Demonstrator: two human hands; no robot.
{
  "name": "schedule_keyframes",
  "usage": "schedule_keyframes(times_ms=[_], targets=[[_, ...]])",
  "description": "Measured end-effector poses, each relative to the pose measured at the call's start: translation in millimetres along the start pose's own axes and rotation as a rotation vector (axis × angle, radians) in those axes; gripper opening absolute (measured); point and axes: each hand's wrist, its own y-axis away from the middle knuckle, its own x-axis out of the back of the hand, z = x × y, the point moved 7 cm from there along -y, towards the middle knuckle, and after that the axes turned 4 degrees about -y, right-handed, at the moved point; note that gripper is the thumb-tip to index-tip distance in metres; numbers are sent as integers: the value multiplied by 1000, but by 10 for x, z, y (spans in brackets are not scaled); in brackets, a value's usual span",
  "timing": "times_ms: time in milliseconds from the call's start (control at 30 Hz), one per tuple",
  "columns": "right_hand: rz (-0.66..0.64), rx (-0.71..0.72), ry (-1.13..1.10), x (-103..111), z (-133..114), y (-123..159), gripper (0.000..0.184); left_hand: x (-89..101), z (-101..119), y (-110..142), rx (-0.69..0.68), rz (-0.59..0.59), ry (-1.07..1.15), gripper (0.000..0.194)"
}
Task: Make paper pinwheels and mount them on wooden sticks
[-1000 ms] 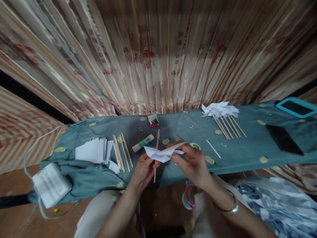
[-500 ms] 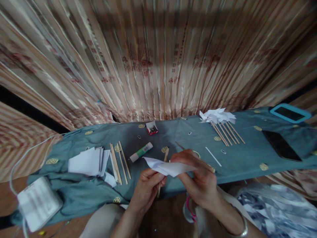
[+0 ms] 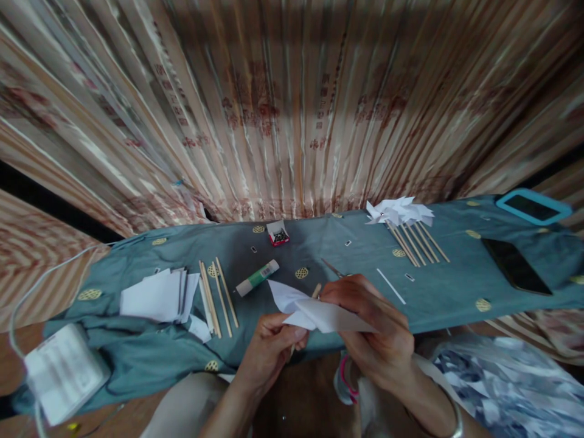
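Observation:
A folded white paper pinwheel (image 3: 314, 311) is held over the table's near edge. My left hand (image 3: 274, 353) pinches its lower left side between thumb and fingers. A wooden stick (image 3: 316, 291) runs behind the paper; its tip shows above and its lower part passes by my left fingers. My right hand (image 3: 376, 331) is closed on the pinwheel's right side, fingertips partly hidden behind the paper. Scissors (image 3: 333, 268) lie just beyond my right hand, their handles mostly covered. A glue stick (image 3: 258, 278) and an open small box of pins (image 3: 278, 233) lie past the paper.
Left on the cloth-covered table (image 3: 155, 347) are stacked paper sheets (image 3: 152, 296), several wooden sticks (image 3: 219, 298) and a white box with a cable (image 3: 66, 374). At right lie finished pinwheels (image 3: 401, 213), a paper strip (image 3: 391, 286), a phone (image 3: 516, 266) and a blue-framed device (image 3: 533, 206).
The pinwheel has tilted and turned in my hands, showing more of its folds. My right hand has shifted slightly right and down. The stick's tip sits farther right and lower.

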Motion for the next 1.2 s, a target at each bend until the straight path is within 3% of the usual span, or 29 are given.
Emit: schedule_keyframes(times_ms=[1200], targets=[[-32, -26, -26, 20, -2, 4, 30, 157, -79, 6, 25, 44, -140, 36]])
